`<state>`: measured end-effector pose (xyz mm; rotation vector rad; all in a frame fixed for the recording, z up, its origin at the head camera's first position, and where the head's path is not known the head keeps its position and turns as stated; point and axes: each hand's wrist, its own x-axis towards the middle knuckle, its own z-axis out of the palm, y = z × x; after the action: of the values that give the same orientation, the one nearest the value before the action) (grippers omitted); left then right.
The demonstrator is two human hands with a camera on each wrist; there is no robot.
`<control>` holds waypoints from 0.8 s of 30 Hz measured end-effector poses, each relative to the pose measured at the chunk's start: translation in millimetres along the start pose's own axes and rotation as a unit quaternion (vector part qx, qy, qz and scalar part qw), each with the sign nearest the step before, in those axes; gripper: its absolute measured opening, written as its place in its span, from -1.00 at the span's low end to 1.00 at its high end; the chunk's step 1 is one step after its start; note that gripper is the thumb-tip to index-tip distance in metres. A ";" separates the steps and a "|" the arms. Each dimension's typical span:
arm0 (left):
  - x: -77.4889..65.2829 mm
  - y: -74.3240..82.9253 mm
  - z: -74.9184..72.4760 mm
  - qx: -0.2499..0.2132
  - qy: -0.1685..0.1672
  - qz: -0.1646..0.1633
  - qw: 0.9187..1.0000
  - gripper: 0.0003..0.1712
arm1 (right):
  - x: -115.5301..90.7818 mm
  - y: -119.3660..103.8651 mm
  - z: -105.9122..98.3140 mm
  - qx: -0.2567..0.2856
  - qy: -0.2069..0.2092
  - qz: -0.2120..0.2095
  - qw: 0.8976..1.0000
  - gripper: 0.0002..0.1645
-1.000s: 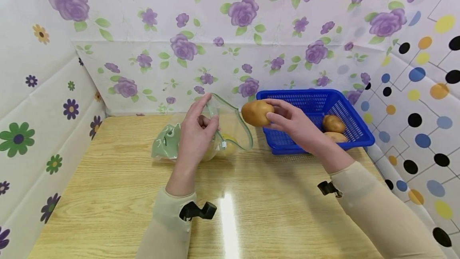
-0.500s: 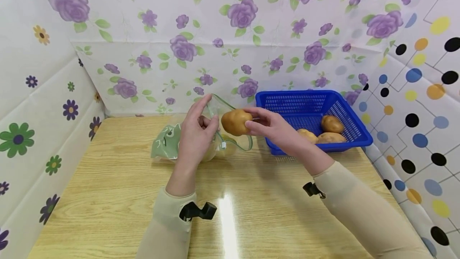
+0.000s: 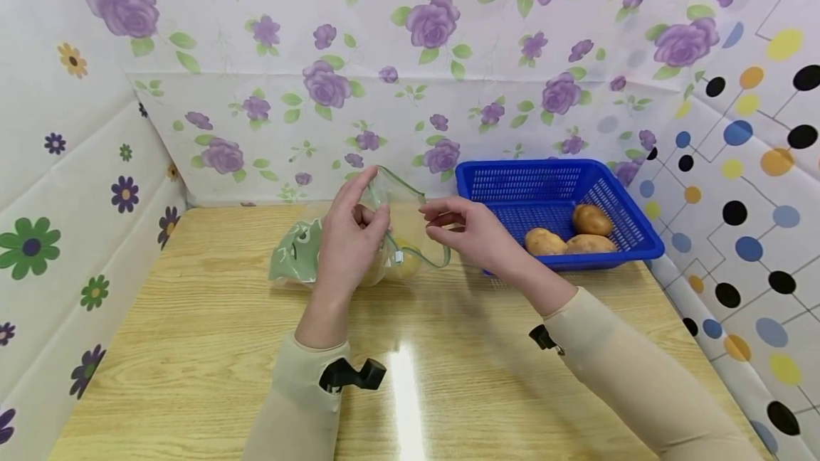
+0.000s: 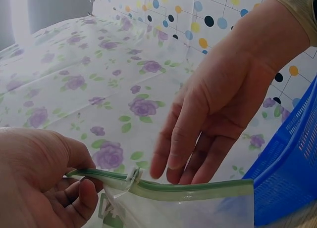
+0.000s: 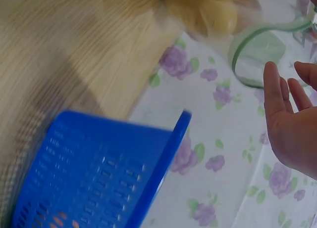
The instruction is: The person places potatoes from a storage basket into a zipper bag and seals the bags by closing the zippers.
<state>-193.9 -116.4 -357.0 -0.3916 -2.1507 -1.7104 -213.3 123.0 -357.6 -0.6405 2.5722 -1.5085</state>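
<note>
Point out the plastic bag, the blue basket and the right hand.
Plastic bag (image 4: 198,191), left wrist view: on the green zip strip along its mouth.
Blue basket (image 3: 538,214), head view: on a bare part of its floor.
Right hand (image 3: 474,233), head view: on the back of the hand.

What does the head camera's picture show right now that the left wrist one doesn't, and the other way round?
Only the head view shows the three potatoes lying in the basket and the daisy-print cloth on the left.

Only the left wrist view shows the grey area with a bright strip beyond the rose-print cloth.

Both show the left hand holding the edge of the clear bag, the right hand near its opening, the blue basket and the rose-print cloth.
</note>
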 end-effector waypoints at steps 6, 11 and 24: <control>0.6 0.3 0.1 -0.009 0.000 0.008 1.000 -0.29 | -3.5 6.3 -17.5 -0.033 0.016 0.003 0.999 -0.52; -0.9 -0.5 -1.5 -0.017 -0.001 0.010 1.000 -0.29 | -6.6 12.2 -36.4 -0.056 0.030 0.021 0.998 -0.49; -2.4 -1.2 -2.0 0.001 0.000 0.017 1.000 -0.30 | -18.7 61.7 -110.3 -0.165 0.036 0.107 0.980 -0.10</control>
<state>-192.0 -118.7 -358.7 -0.4249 -2.1322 -1.6893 -246.7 246.3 -356.6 -0.3240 2.8659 -1.0705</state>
